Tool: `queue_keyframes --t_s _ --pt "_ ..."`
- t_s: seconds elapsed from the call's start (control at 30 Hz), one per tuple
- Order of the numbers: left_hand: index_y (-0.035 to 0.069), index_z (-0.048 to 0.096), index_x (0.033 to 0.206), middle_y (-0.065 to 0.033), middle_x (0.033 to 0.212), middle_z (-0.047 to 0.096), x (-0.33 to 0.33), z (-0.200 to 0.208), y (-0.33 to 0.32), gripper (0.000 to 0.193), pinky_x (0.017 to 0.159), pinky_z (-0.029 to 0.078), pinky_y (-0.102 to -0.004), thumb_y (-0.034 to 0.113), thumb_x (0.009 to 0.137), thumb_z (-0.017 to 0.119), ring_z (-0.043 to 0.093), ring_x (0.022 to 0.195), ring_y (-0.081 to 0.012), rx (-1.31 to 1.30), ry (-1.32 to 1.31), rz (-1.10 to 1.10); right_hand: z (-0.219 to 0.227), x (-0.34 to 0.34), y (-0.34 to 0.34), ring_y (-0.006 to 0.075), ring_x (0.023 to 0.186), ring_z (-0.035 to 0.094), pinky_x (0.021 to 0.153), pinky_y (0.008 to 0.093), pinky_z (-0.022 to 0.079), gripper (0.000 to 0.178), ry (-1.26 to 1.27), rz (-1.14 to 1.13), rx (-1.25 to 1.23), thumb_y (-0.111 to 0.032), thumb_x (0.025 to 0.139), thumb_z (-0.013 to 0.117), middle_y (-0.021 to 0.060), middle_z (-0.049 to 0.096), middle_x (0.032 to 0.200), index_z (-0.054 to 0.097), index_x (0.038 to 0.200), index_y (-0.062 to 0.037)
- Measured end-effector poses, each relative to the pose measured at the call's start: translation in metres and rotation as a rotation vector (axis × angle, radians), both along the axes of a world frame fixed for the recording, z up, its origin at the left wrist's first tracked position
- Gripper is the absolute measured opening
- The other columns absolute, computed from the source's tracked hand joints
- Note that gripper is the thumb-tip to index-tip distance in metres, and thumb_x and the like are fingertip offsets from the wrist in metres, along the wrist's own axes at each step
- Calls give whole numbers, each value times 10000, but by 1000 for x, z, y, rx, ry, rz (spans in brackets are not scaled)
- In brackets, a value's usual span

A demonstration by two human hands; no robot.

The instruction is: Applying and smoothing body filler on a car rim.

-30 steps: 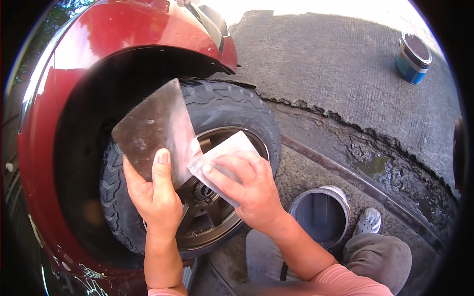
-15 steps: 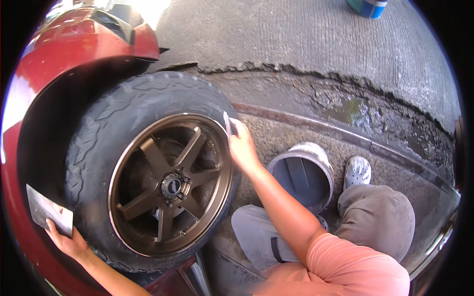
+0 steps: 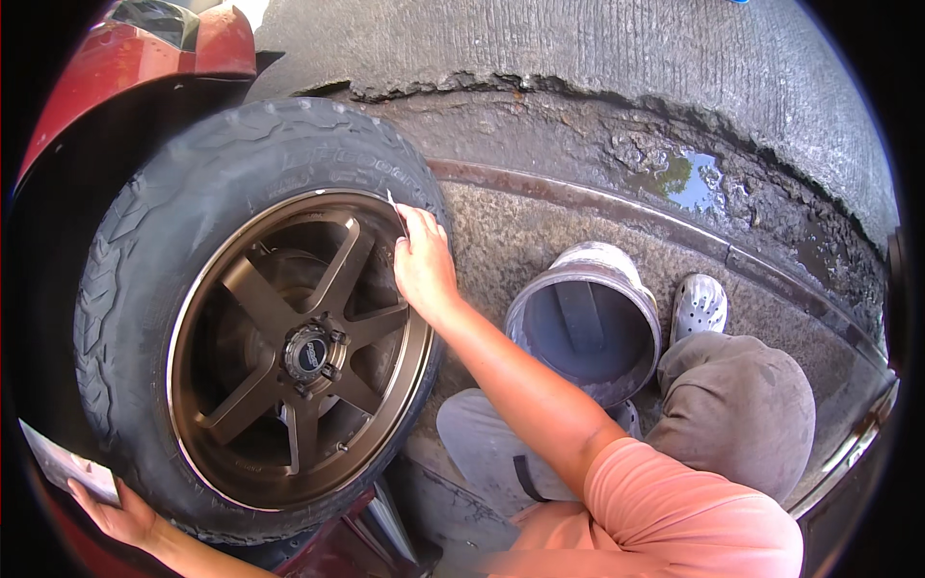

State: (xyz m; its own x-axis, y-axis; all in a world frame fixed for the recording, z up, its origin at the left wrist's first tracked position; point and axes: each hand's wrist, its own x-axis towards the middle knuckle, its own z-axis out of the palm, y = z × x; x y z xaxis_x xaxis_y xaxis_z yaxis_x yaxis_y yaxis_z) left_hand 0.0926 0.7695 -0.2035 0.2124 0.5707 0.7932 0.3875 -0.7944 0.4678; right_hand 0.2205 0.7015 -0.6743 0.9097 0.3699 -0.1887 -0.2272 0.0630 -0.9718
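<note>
A large black tyre (image 3: pixel 135 260) with a bronze multi-spoke wheel rim (image 3: pixel 289 193) stands in the wheel arch of a red vehicle (image 3: pixel 116 53). At the lower left, beside the tyre's tread, my left hand (image 3: pixel 120 515) grips a flat rectangular grey plate (image 3: pixel 67 462) with a paler patch on it. My right hand (image 3: pixel 424 265) is at the right edge of the wheel rim, fingers closed on a thin flat blade (image 3: pixel 395 207) seen nearly edge-on. Its far end is near the upper right of the rim; I cannot tell whether it touches.
A whitish bucket (image 3: pixel 583 337), grey inside, stands tilted between my legs. A white clog (image 3: pixel 700 304) is on my foot to its right. Beyond a raised kerb strip (image 3: pixel 597 210) lies wet broken ground with a puddle (image 3: pixel 689 181), then ridged concrete (image 3: pixel 597 53).
The view has shifted, so the wheel sits further left. My right hand with the blade has come lower and closer over the rim's edge. The plate stays in my left hand, nearer the view's rim.
</note>
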Motion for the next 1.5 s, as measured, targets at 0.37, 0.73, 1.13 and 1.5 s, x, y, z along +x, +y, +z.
queue_keyframes --t_s 0.37,0.73,1.13,1.5 --pt "52 529 1364 -130 1508 352 12 -2 -4 414 1135 212 -419 248 1002 481 308 1398 -257 -49 -115 34 4 -1 3 383 1103 524 965 449 447 457 -19 -9 -65 39 800 536 172 532 1268 512 1255 3" --pt "80 527 1378 -123 1541 299 1 7 1 437 1159 126 -463 290 1000 474 243 1434 -268 -33 -44 27 13 1 3 380 1147 502 1007 438 426 483 -10 -11 -51 65 796 523 175 517 1283 498 1275 8" --pt "123 510 1404 -159 1544 278 -47 48 38 431 1163 179 -466 118 975 473 270 1420 -312 -26 132 -48 21 3 4 364 1150 507 990 447 442 484 -67 16 -120 55 798 541 148 518 1302 509 1277 -7" --pt "-6 517 1348 -144 1472 402 18 -5 -7 435 1124 265 -415 234 985 509 372 1358 -261 -25 -77 50 21 0 7 371 1156 497 1009 441 430 564 -87 19 -127 87 761 560 159 500 1309 476 1309 -15"
